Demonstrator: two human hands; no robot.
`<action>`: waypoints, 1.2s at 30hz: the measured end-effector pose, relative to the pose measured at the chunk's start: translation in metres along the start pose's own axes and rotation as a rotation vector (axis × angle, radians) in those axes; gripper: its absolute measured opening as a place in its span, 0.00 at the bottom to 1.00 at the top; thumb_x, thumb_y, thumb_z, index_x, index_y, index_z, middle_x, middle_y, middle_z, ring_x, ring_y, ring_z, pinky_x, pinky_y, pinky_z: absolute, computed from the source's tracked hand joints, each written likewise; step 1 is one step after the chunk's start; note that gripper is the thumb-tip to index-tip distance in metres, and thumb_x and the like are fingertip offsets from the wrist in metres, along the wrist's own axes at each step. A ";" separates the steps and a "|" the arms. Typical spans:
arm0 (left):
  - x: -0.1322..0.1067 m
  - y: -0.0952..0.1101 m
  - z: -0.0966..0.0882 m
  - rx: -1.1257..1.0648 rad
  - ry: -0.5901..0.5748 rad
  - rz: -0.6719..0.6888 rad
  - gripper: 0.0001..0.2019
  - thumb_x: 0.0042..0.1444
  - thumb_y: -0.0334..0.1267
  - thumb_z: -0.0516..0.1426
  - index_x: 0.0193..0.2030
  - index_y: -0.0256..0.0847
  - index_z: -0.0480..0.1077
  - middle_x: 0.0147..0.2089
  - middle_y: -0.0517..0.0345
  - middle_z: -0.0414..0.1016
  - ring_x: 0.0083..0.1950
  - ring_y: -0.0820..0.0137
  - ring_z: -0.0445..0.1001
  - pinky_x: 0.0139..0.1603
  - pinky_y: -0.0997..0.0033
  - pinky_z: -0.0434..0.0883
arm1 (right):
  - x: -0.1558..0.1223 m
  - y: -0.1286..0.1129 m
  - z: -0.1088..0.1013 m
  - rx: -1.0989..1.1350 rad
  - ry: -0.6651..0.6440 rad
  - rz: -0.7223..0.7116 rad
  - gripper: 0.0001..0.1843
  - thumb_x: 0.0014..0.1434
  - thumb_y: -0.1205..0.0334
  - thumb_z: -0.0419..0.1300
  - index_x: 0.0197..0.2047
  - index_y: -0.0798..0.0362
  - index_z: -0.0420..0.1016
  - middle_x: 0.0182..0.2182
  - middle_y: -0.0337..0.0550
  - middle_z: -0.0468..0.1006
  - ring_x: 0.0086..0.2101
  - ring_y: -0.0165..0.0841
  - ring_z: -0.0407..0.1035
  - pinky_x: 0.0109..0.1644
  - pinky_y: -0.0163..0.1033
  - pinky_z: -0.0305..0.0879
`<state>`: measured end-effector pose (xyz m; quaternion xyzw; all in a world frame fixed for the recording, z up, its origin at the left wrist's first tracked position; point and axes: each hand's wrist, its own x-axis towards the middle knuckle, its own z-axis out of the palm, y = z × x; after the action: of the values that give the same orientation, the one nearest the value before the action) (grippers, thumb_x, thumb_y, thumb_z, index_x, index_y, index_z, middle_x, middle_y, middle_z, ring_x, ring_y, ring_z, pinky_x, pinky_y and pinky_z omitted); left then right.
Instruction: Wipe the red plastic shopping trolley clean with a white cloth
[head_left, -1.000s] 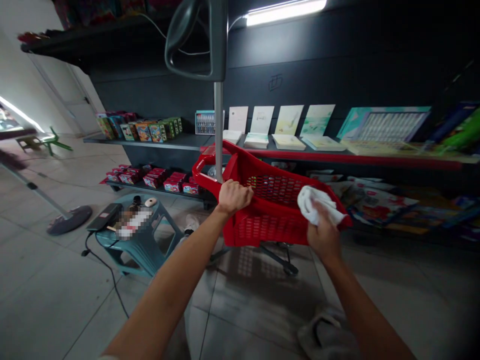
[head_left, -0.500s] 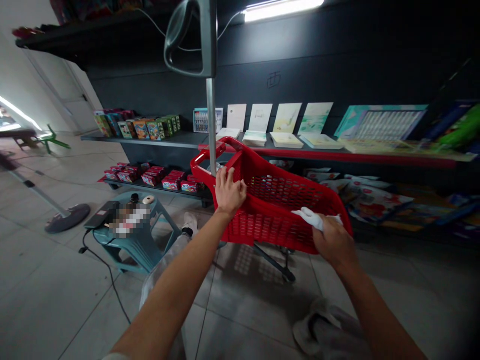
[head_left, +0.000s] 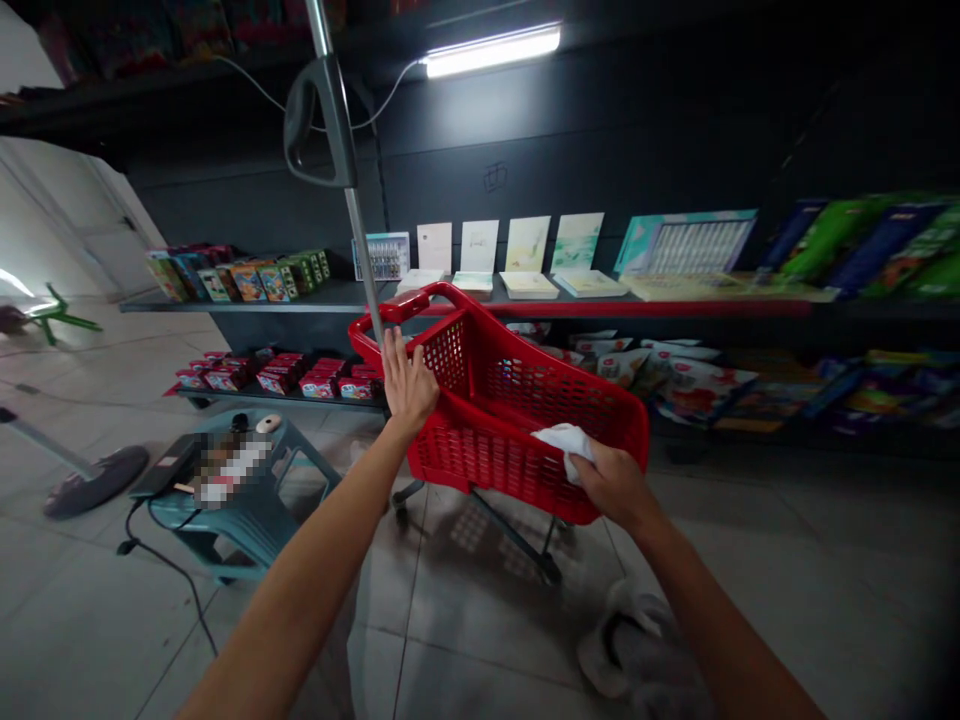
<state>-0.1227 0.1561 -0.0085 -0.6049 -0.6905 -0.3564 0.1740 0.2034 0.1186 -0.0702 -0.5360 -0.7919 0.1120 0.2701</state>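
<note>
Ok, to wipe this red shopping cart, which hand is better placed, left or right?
Probably the right hand: it grips the white cloth against the near wall of the cart. The left hand is open at the cart's end and holds no cloth.

**Materials and finishes**

cart [head_left: 465,455]: red moulded plastic, glossy. cloth [head_left: 564,442]: white fabric, soft, matt. pole [head_left: 360,260]: smooth bright metal. grip [head_left: 319,125]: dark plastic, slight sheen. stool [head_left: 247,520]: teal plastic, matt. tiles [head_left: 480,640]: pale ceramic, smooth, lightly glossy.
</note>
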 end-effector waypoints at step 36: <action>-0.032 -0.012 0.036 -0.399 -0.031 -0.492 0.45 0.67 0.54 0.48 0.78 0.32 0.27 0.80 0.34 0.29 0.81 0.54 0.34 0.76 0.51 0.51 | -0.031 0.062 -0.050 -0.138 -0.147 -0.089 0.22 0.57 0.66 0.50 0.45 0.48 0.83 0.55 0.46 0.79 0.57 0.42 0.70 0.64 0.48 0.63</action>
<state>-0.1203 0.1584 -0.0577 -0.4473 -0.7352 -0.5070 -0.0497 0.2880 0.1091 -0.0673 -0.5078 -0.8385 0.0843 0.1784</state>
